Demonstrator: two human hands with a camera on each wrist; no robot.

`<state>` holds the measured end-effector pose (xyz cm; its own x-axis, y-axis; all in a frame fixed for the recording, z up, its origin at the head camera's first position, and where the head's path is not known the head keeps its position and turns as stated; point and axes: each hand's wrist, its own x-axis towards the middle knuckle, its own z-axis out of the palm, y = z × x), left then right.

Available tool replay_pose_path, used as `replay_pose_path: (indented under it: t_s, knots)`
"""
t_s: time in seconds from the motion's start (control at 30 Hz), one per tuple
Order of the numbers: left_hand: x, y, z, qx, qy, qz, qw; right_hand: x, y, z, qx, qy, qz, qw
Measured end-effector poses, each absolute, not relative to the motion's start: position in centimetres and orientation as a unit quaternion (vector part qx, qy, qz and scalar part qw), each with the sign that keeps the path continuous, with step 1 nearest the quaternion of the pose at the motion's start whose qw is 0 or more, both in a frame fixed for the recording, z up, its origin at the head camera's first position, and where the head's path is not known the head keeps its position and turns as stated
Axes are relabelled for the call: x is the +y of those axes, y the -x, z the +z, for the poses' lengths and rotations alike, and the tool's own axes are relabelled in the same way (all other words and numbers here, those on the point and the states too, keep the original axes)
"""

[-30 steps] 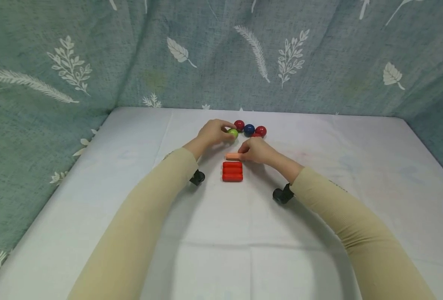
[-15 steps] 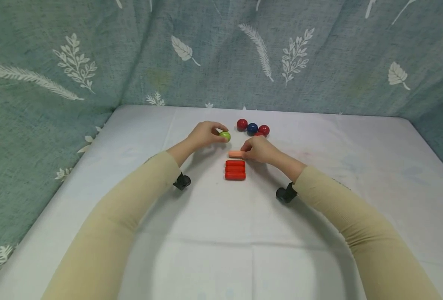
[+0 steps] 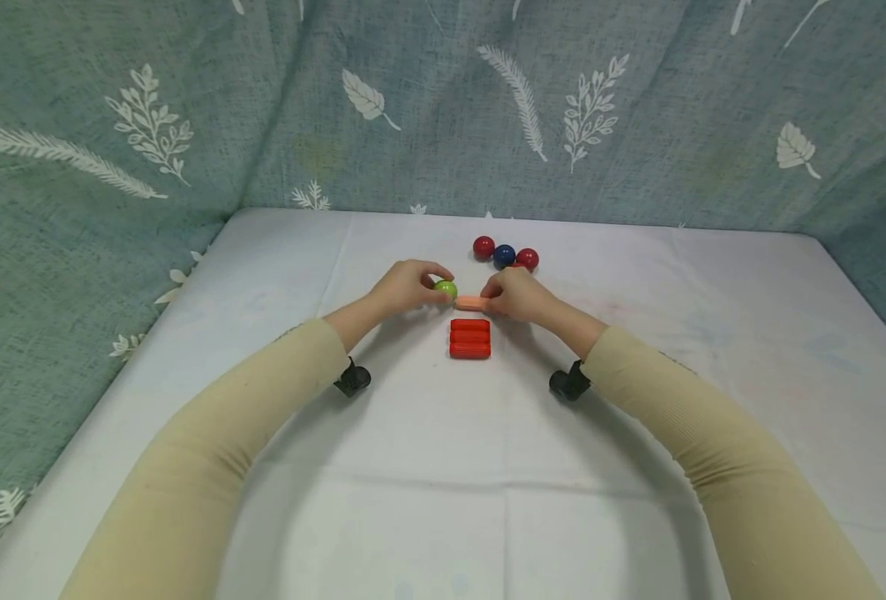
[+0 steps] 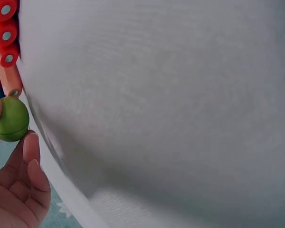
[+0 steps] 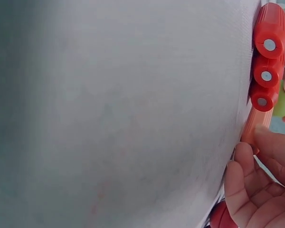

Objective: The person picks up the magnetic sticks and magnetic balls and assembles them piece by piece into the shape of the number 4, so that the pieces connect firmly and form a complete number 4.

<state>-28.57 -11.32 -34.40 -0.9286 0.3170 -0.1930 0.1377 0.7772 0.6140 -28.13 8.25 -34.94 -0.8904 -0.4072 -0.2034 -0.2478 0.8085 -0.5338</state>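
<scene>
Between the thumb and fingers of my left hand (image 3: 403, 287) is a green ball (image 3: 446, 290). My right hand (image 3: 519, 297) pinches an orange rod (image 3: 471, 303) near its right end. The ball sits at the rod's left end; in the left wrist view the green ball (image 4: 12, 118) appears against the tip of the orange rod (image 4: 10, 80), though a tiny gap cannot be ruled out. Just nearer to me, three red rods (image 3: 470, 339) lie side by side. Round metallic discs show in the ends of the red rods (image 5: 267, 76) in the right wrist view.
Behind my right hand, a red ball (image 3: 483, 247), a blue ball (image 3: 504, 256) and another red ball (image 3: 528, 259) form a cluster, with one more red ball partly hidden by the hand. A white cloth (image 3: 443, 433) covers the table. Patterned green fabric (image 3: 443, 108) hangs behind.
My left hand has drawn the green ball left, away from the other balls, then nearer to me, to the orange rod's left end. The right hand keeps hold of the rod nearly in place.
</scene>
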Motion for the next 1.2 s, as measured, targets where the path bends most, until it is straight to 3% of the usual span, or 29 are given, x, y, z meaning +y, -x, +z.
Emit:
replay_pose_path:
  t_s: [0.9,1.2]
  knots:
    - [-11.25,27.94,-34.15,0.936,-0.118,0.292,0.158,8.61,28.53,-34.85,0.927,0.177,-0.277,0.179]
    - [-11.38,28.12,-34.35,0.943,-0.138,0.271,0.137,8.62,28.51,-34.6,0.929,0.187,-0.263,0.183]
